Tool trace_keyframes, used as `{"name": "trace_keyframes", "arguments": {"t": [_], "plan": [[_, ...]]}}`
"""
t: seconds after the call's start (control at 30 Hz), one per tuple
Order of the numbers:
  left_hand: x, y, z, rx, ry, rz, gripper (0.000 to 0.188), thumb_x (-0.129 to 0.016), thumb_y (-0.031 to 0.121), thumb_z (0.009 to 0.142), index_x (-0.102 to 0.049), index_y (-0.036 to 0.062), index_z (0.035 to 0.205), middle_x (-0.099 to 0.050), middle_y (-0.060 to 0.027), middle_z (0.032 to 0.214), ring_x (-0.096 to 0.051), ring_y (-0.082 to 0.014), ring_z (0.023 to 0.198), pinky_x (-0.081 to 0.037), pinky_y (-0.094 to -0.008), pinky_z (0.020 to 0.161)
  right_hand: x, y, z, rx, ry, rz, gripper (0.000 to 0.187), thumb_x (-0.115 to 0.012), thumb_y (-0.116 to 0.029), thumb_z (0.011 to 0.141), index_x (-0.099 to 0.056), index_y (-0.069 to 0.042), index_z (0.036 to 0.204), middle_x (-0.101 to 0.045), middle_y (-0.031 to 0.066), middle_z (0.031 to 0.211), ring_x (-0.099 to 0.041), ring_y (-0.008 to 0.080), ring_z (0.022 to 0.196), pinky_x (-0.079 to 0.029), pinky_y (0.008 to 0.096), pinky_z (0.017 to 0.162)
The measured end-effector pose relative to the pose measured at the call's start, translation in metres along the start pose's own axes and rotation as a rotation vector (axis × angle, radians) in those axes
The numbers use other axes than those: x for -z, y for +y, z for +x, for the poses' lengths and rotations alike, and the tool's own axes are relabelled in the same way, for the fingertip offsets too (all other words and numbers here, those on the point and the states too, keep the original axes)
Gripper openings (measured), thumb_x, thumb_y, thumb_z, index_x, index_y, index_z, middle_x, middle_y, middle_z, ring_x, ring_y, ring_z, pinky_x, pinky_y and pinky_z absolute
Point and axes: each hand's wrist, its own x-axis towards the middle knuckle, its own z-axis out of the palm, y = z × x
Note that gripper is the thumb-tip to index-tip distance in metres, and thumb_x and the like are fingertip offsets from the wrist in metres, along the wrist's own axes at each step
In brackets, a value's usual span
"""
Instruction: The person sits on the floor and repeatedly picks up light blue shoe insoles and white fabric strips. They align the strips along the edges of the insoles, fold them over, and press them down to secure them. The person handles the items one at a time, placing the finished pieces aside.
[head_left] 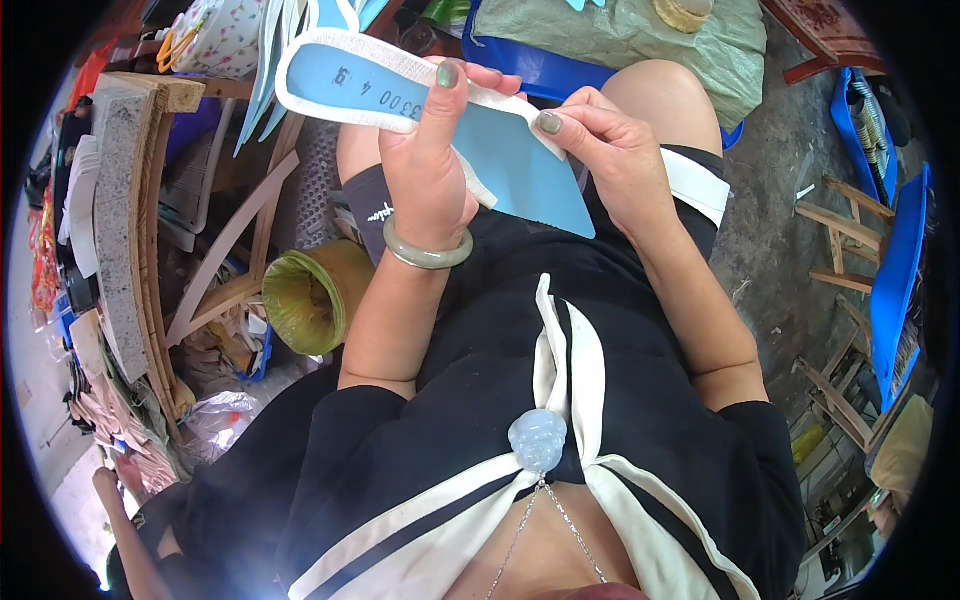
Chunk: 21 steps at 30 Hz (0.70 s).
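Note:
A light blue shoe insole (525,165) is held up over my lap, with its rounded heel end to the left. White fabric edging (292,62) runs round the heel and along part of the sides. My left hand (425,165) is closed on the middle of the insole, thumb on the near face and fingers behind it. With my right hand (610,145) I pinch the white edging against the insole's far edge, thumb and index finger together. At the near side, a loose end of the edging stops short of the wide blue part. The insole's underside is hidden.
Several blue and white strips (262,85) hang at the far left beside a flowered bag (215,40). A yellow-lined bin (315,300) stands left of my legs, near a wooden bench (150,200). Ahead lies a green sack (620,50); blue trays (895,300) are at right. Another person's arm (130,530) shows lower left.

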Motion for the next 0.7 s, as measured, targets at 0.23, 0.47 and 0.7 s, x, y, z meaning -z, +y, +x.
{"name": "trace_keyframes", "arguments": {"t": [0.23, 0.47, 0.7], "plan": [[0.000, 0.001, 0.002, 0.076, 0.045, 0.014, 0.025, -0.058, 0.024, 0.094, -0.056, -0.0010, 0.099, -0.062, -0.0140, 0.093, -0.065, -0.0257, 0.091, -0.055, -0.0429, 0.080, -0.010, -0.009, -0.007, -0.063, 0.055, -0.128, 0.021, -0.063, -0.019, 0.092, -0.070, 0.000, 0.093, -0.059, -0.0016, 0.074, -0.052, 0.0052, 0.066, -0.043, 0.0217, 0.059], [0.000, -0.004, 0.006, 0.163, 0.078, -0.045, 0.024, -0.058, 0.022, 0.094, -0.055, 0.0006, 0.104, -0.062, -0.0136, 0.098, -0.064, -0.0260, 0.095, -0.055, -0.0450, 0.085, -0.013, 0.001, -0.015, -0.289, -0.060, 0.054, 0.033, -0.055, -0.032, 0.097, -0.067, -0.002, 0.096, -0.063, -0.0008, 0.077, -0.055, 0.0040, 0.069, -0.045, 0.0213, 0.061], [0.018, -0.006, 0.018, 0.421, -0.068, -0.137, 0.026, -0.057, 0.021, 0.094, -0.055, 0.0004, 0.109, -0.063, -0.0161, 0.104, -0.063, -0.0274, 0.102, -0.055, -0.0419, 0.086, 0.001, 0.000, -0.022, -0.266, -0.378, 0.193, 0.037, -0.050, -0.035, 0.099, -0.063, -0.001, 0.103, -0.065, 0.0032, 0.090, -0.058, 0.0076, 0.080, -0.047, 0.0239, 0.073]]}}
